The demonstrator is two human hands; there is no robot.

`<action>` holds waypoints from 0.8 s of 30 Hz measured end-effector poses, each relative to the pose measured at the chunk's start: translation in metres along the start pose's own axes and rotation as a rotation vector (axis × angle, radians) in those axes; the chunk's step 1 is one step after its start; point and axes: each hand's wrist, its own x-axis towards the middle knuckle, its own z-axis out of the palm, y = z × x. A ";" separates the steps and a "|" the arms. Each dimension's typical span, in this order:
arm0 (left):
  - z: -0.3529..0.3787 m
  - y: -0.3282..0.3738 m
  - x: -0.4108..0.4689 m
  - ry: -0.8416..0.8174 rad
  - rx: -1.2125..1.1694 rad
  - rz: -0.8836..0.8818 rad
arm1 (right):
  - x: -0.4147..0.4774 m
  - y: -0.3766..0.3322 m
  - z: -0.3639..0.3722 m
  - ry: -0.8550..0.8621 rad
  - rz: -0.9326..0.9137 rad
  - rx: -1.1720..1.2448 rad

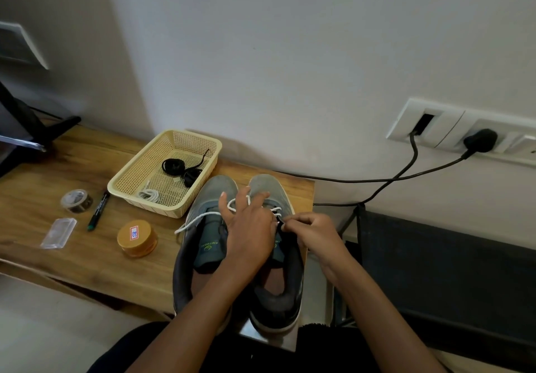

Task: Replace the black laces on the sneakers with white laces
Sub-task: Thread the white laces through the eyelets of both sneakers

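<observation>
Two grey sneakers [214, 195] at wooden table's [72, 169] right end, toes toward wall [290, 53], heels past near edge. Left hand [249, 227] flat on them, fingers spread. Right hand [316, 233] pinches thin white lace [197, 221]. Black laces [174, 166] coiled in holey basket [145, 205].

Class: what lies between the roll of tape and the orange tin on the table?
A black marker pen lies between the tape roll and the orange tin, shown in the head view.

Grey sneakers [214, 194] with a white lace [197, 222]. Left of them: cream mesh basket [150, 205], black laces [173, 166], orange tub [137, 237].
</observation>
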 end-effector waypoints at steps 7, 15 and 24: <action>0.000 0.000 0.002 -0.032 -0.013 0.002 | -0.002 -0.002 -0.004 -0.068 0.010 0.110; 0.001 0.000 0.001 0.012 -0.050 -0.019 | 0.005 -0.002 -0.008 -0.039 0.011 0.081; 0.000 -0.002 0.003 -0.044 -0.116 -0.038 | 0.014 -0.003 -0.012 -0.044 -0.039 -0.048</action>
